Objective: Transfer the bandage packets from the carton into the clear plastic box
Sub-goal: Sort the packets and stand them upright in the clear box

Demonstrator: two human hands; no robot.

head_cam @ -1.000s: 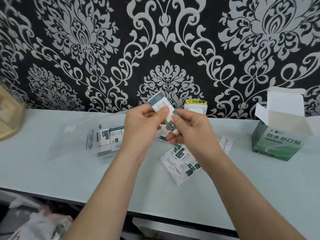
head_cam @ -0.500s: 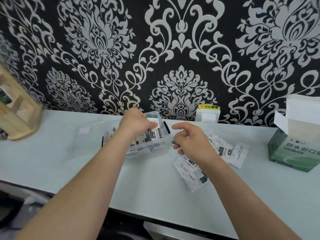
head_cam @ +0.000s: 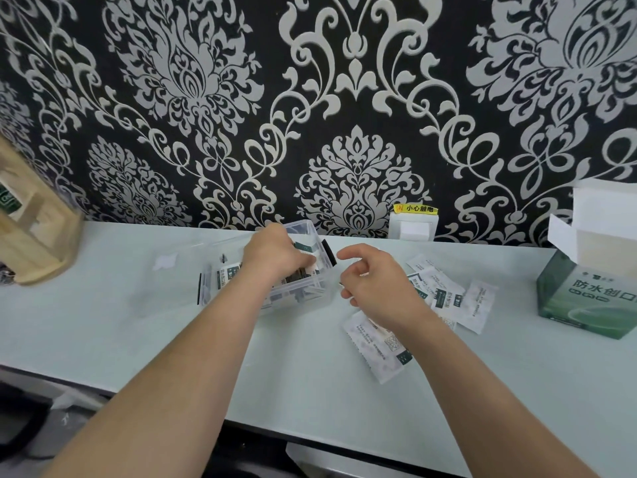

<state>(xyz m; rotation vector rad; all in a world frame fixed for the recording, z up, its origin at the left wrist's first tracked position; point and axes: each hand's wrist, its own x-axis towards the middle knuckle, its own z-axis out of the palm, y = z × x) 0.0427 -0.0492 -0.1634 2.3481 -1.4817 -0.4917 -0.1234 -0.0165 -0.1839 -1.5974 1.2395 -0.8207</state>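
**Out of sight at the counter**

The left hand (head_cam: pixel 275 257) dips into the clear plastic box (head_cam: pixel 312 300), its fingertips lost among the contents. Whether they pinch anything I cannot tell. The right hand (head_cam: pixel 375 288) and its wrist cover part of the loose bandage packets (head_cam: pixel 448 298). The carton (head_cam: pixel 586 298) runs off the right edge, and the wooden stand (head_cam: pixel 34 243) off the left. The packet print is too small to read.

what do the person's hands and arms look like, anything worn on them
Bare throughout: the left hand and right hand wear no gloves, and I see no rings, watch or bracelet. The left forearm and right forearm show no sleeves up to the frame edge.
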